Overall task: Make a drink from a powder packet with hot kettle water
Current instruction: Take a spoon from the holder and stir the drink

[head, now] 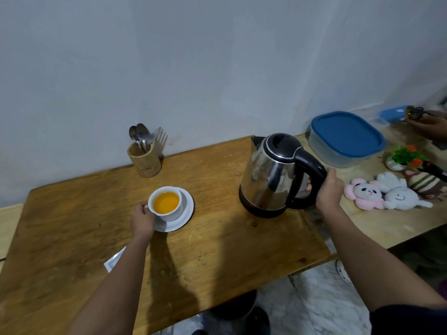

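A white cup (169,213) filled with orange liquid stands on a white saucer (187,215) on the wooden table (217,250). My left hand (142,220) grips the cup's left side. A steel kettle (268,177) with a black lid and handle stands upright on the table to the right. My right hand (330,189) is wrapped around its black handle. A white packet (113,261) lies near the table's front edge, partly hidden under my left forearm.
A wooden holder (144,160) with spoons and a fork stands by the wall. On the side counter sit a blue-lidded container (346,139), plush toys (387,194) and a small plant (406,157). Another person's hand (428,125) holds something at the far right.
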### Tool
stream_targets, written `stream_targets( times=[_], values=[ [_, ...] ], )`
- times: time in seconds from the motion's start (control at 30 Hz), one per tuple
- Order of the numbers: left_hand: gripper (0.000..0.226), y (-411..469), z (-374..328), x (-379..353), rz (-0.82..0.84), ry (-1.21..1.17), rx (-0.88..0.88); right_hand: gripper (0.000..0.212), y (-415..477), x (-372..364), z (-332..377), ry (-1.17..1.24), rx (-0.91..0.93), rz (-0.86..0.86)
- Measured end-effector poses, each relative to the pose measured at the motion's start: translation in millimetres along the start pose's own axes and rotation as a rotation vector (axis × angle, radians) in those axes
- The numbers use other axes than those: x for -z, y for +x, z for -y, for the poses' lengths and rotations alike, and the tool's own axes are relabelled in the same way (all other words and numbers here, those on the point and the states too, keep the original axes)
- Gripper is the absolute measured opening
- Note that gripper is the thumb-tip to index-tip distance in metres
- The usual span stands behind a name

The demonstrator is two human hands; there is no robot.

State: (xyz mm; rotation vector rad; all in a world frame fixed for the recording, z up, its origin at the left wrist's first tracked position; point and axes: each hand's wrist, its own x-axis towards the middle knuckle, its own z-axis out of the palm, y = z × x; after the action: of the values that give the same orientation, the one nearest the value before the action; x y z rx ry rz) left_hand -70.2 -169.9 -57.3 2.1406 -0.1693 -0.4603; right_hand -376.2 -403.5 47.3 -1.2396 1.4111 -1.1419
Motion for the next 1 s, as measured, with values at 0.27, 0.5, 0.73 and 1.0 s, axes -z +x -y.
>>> stream_targets(
  times=[0.27,0.5,0.73,1.0],
  values=[
    [0.032,-1.6,-5.1,4.2,0.063,0.085,0.038,0.023,10.6,10.5,4.7,-0.239,0.185,0.010],
    [0.032,-5.4,-13.0,3.4,0.087,0.099,0.065,0.016,18.3,-11.4,63.7,-0.395,0.540,0.129],
    [0.029,-14.4,-22.2,-1.2,0.098,0.074,0.007,0.016,-23.0,-85.9,108.7,-0.428,0.862,0.425],
    [0.018,-9.7,-4.5,13.4,0.175,-0.030,-0.125,0.019,-88.1,-240.8,77.4,-0.496,0.556,0.931]
  ],
)
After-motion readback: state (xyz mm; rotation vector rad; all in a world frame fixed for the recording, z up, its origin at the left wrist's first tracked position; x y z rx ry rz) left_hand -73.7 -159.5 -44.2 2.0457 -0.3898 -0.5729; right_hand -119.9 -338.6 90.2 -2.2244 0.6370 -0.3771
